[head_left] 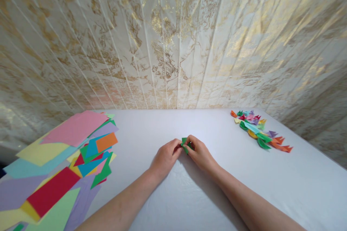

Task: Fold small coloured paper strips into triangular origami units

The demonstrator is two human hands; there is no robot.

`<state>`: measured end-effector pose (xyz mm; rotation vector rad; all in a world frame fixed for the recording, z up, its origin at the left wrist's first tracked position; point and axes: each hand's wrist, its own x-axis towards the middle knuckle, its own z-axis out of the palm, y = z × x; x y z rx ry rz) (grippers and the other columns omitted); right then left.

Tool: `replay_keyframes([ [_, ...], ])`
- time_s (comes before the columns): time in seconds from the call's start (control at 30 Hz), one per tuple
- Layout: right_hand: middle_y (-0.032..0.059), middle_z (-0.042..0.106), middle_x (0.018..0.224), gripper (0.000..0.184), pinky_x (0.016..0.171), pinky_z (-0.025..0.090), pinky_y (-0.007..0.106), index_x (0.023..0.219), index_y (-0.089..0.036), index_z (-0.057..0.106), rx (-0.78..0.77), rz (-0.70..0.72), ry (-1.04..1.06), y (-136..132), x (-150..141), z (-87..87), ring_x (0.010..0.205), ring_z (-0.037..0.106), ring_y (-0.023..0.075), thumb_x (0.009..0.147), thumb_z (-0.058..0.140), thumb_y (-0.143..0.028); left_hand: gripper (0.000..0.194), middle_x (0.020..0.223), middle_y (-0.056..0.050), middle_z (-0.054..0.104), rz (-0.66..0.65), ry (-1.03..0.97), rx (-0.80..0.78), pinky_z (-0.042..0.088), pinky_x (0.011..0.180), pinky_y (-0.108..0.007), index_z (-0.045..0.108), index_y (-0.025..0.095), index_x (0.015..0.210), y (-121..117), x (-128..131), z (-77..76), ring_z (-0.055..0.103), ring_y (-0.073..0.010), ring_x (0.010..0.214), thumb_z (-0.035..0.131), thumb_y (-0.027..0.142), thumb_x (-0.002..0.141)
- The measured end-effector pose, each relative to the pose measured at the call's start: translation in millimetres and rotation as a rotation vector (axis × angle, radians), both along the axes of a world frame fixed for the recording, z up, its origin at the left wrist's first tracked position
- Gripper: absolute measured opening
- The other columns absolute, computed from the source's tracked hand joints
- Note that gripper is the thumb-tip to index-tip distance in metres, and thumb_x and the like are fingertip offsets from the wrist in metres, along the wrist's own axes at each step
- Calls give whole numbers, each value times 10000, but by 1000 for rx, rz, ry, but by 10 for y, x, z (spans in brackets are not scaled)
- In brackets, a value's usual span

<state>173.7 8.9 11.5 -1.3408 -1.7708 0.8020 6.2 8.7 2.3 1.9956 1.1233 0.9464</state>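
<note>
A small piece of folded green paper (184,140) is held between my two hands, just above the middle of the white table. My left hand (168,154) pinches its left side with thumb and fingertips. From the other side my right hand (200,152) grips it, thumb in front and fingers curled behind. The fingers cover much of the paper, so its full folded shape cannot be made out.
Loose coloured paper sheets lie at the left, including a large pink sheet (77,128), a red rectangle (54,191) and an orange piece (107,142). Several small folded paper figures (262,139) are grouped at the right. A patterned white-and-gold curtain (168,43) hangs behind the table (146,126).
</note>
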Motion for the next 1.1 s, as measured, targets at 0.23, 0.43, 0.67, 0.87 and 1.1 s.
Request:
replay_keyframes([
  [0.23,-40,506,641,87,572,332,244,700,-208,509,-10,36,18,5,7,25,597,439,133,780,527,-237,130,876,-2,601,20,71,115,437,757,-261,617,231,906,2,-19,24,565,-154,811,492,201,889],
  [0.43,-21,560,656,211,650,404,278,836,-199,558,-89,69,157,-7,18,54,640,528,153,905,404,-327,120,795,6,589,118,-105,-23,438,698,-249,583,194,805,63,4,16,561,-139,734,488,204,878],
  [0.67,-6,604,753,209,671,420,281,915,-190,596,-19,66,148,-12,3,35,679,544,148,783,437,-162,98,711,29,568,150,-228,-166,430,614,-231,552,184,790,93,10,20,541,-122,638,505,245,849],
  [0.87,30,615,879,142,720,444,296,876,-201,602,84,36,104,-23,-11,36,773,554,160,820,474,-178,76,688,33,566,115,-219,-151,417,635,-221,574,183,766,69,15,68,529,-120,661,518,196,815],
  [1.1,6,607,819,168,713,466,297,939,-210,552,65,28,125,-31,-23,34,748,568,155,806,463,-160,84,749,19,602,68,-175,-104,423,674,-236,610,192,819,73,13,24,542,-130,692,526,184,819],
])
